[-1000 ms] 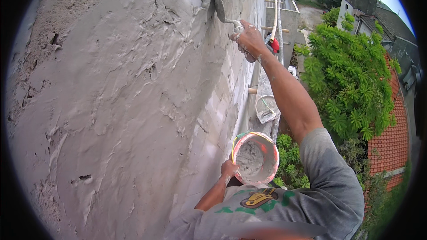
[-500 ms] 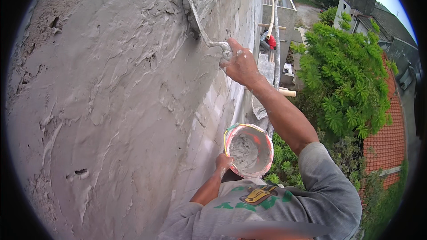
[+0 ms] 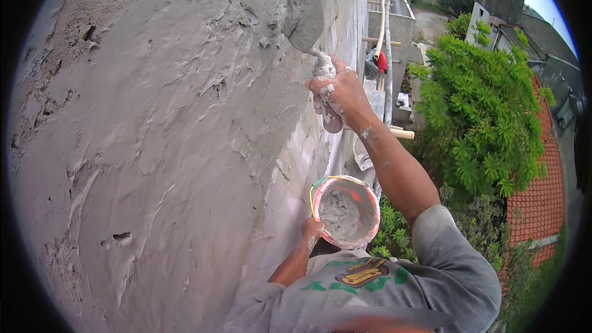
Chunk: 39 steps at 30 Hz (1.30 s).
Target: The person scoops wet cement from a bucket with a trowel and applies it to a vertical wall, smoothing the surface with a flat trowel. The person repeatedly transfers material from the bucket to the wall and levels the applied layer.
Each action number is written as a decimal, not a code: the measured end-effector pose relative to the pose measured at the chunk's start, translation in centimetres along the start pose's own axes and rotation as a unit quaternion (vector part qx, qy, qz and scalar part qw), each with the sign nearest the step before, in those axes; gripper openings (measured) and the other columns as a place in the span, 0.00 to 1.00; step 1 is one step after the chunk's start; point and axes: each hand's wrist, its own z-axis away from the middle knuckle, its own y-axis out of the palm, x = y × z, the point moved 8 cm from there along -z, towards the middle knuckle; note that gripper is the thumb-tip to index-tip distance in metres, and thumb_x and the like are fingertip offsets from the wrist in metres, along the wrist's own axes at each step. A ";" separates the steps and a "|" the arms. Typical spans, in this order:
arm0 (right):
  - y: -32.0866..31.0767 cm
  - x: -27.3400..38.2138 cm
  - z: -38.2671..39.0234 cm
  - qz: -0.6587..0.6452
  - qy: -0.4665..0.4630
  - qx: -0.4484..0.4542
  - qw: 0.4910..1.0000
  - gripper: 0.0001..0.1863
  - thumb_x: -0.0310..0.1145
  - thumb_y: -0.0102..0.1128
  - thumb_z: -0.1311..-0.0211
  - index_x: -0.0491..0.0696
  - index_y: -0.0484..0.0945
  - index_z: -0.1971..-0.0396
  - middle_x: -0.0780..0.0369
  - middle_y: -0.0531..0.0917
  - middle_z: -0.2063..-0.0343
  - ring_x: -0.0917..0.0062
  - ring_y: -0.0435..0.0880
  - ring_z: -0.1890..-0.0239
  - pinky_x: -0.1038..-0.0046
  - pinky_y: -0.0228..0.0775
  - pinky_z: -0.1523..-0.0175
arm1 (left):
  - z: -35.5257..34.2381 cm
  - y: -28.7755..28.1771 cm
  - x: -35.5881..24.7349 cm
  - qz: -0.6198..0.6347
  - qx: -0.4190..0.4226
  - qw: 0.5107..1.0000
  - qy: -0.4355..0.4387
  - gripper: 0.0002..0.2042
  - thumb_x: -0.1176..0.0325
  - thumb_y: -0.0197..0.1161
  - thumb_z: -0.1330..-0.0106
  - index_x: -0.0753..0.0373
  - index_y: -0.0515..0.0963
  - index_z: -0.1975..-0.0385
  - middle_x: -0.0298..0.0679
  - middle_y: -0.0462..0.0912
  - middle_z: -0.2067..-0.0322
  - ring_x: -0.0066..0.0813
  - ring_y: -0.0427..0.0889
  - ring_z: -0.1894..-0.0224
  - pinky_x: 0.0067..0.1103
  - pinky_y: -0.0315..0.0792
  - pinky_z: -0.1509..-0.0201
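Note:
My right hand (image 3: pixel 343 92) is closed round the mortar-caked handle of a trowel (image 3: pixel 304 15). The trowel's blade points up and away beside the wall, its visible face smeared with grey mortar. My left hand (image 3: pixel 312 229) grips the rim of a red bucket (image 3: pixel 372 200) close to my body. Wet grey mortar (image 3: pixel 339 213) lies inside the bucket, and a yellow wire handle loops over its left side. Wet, ridged mortar covers much of the wall (image 3: pixel 179 129) on my left; whether the blade touches it I cannot tell.
Bamboo poles (image 3: pixel 388 55) and scaffold planks (image 3: pixel 374 95) run along the wall far below. Another person in red (image 3: pixel 381 63) is down there, partly hidden. A leafy tree (image 3: pixel 478 111) and an orange tiled roof (image 3: pixel 535 203) lie to the right.
The trowel has come away from the mortared surface and turned, so its broad face now shows instead of its edge. My right hand has rotated with it. The left hand still holds the bucket.

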 end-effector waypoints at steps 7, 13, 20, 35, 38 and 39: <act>1.3 2.7 -3.3 0.283 -0.136 -0.101 0.944 0.27 0.30 0.63 0.52 0.35 0.64 0.54 0.43 0.78 0.75 0.52 0.82 0.67 0.60 0.73 0.61 | 0.1 -0.3 -0.8 0.021 -0.016 0.999 0.023 0.20 0.59 0.65 0.55 0.72 0.81 0.71 0.57 0.83 0.71 0.48 0.84 0.65 0.36 0.75 0.60; 4.0 -3.4 0.9 0.341 -0.165 -0.060 0.924 0.28 0.29 0.64 0.54 0.36 0.61 0.55 0.46 0.78 0.74 0.48 0.79 0.67 0.55 0.72 0.62 | -1.7 -0.2 0.6 0.037 0.009 0.999 -0.013 0.20 0.60 0.68 0.55 0.74 0.80 0.71 0.55 0.83 0.73 0.44 0.85 0.67 0.35 0.75 0.63; 2.3 -12.5 7.5 0.327 -0.143 -0.018 0.934 0.26 0.30 0.63 0.54 0.40 0.64 0.55 0.48 0.78 0.70 0.51 0.80 0.66 0.59 0.73 0.61 | -2.8 0.2 1.7 0.125 -0.012 0.992 -0.012 0.15 0.66 0.69 0.56 0.75 0.79 0.77 0.46 0.80 0.78 0.33 0.81 0.75 0.32 0.71 0.72; 2.3 -4.7 0.4 0.215 -0.169 0.008 0.962 0.27 0.30 0.63 0.55 0.43 0.67 0.51 0.49 0.78 0.74 0.54 0.79 0.70 0.62 0.70 0.64 | -7.0 3.3 6.7 0.085 -0.015 0.996 0.008 0.22 0.57 0.69 0.56 0.74 0.80 0.71 0.55 0.83 0.69 0.43 0.84 0.64 0.32 0.76 0.61; 3.4 -6.3 3.2 0.202 -0.179 0.024 0.962 0.25 0.29 0.65 0.56 0.42 0.65 0.56 0.47 0.79 0.71 0.51 0.79 0.67 0.60 0.70 0.62 | -5.6 2.1 4.0 0.042 0.001 0.999 -0.034 0.22 0.58 0.68 0.56 0.75 0.80 0.71 0.56 0.83 0.68 0.43 0.84 0.61 0.32 0.77 0.58; 3.7 -6.3 4.1 0.206 -0.201 0.022 0.957 0.24 0.29 0.65 0.56 0.42 0.65 0.58 0.47 0.78 0.71 0.50 0.79 0.66 0.60 0.70 0.63 | -4.8 1.8 2.7 0.051 0.004 0.998 -0.032 0.18 0.63 0.68 0.55 0.75 0.79 0.73 0.51 0.81 0.72 0.38 0.82 0.67 0.31 0.73 0.65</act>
